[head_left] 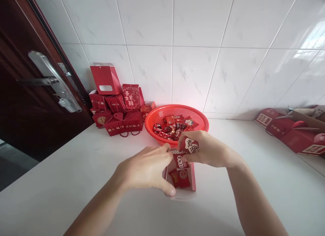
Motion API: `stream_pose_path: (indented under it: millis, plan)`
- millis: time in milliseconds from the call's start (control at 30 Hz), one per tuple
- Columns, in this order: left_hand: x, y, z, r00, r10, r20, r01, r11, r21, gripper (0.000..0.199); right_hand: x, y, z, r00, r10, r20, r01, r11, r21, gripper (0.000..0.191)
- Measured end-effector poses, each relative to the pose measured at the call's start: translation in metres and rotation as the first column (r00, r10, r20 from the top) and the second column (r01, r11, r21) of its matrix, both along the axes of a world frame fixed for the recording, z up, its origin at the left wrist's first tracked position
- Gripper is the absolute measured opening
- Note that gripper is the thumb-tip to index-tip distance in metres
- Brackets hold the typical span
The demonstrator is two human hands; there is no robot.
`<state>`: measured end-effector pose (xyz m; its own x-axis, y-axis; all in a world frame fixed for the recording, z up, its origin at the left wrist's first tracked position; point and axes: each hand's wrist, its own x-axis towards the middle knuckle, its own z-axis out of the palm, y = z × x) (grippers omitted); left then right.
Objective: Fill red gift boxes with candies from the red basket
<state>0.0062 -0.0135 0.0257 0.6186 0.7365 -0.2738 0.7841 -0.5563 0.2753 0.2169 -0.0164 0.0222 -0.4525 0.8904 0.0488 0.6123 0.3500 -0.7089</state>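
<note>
A small open box [193, 182] with a pink-red side lies on the white table in front of the basket, with several red candy packets [183, 179] inside. My left hand [146, 168] rests over the box's left side, fingers at its far edge and thumb at the near end. Between the fingers and thumb of my right hand [207, 149] is a red packet [188, 145] with white lettering, above the box's far end. Just behind both hands stands a red mesh basket [194, 111] holding many wrapped candies [169, 126].
Red gift boxes [124, 122] are stacked at the back left, beside a dark door [15, 77] with a metal handle. More red boxes [291, 134] and an open carton [308, 120] sit at the far right. A tiled wall [193, 73] bounds the white table [76, 178].
</note>
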Motion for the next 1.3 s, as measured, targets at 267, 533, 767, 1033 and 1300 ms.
stream_pose_path:
  millis: [267, 533, 767, 1033, 1300]
  plan:
    - [0.0, 0.0, -0.003, 1.0, 0.002, 0.005, -0.002, 0.999, -0.045, 0.072, 0.003, -0.007, 0.008, 0.984, -0.053, -0.171, 0.05, 0.999, -0.021, 0.018]
    - [0.002, 0.009, -0.002, 1.0, -0.002, -0.027, 0.0, 0.997, -0.077, 0.068, 0.0, -0.002, 0.003, 0.828, -0.147, -0.54, 0.071, 0.985, -0.158, 0.009]
    - [0.003, 0.021, -0.002, 1.0, -0.019, 0.008, 0.019, 0.996, -0.087, 0.081, -0.003, 0.007, -0.004, 0.764, -0.139, -0.63, 0.045, 0.986, -0.162, 0.005]
    - [0.005, 0.02, 0.002, 0.999, -0.013, 0.032, 0.017, 0.993, -0.121, 0.058, -0.006, 0.008, -0.012, 0.939, 0.077, -0.336, -0.139, 0.976, -0.165, 0.009]
    - [0.003, 0.022, -0.002, 0.993, -0.086, 0.075, 0.094, 0.99, -0.107, 0.061, -0.006, 0.003, -0.009, 0.97, -0.028, 0.242, 0.023, 0.999, 0.022, 0.018]
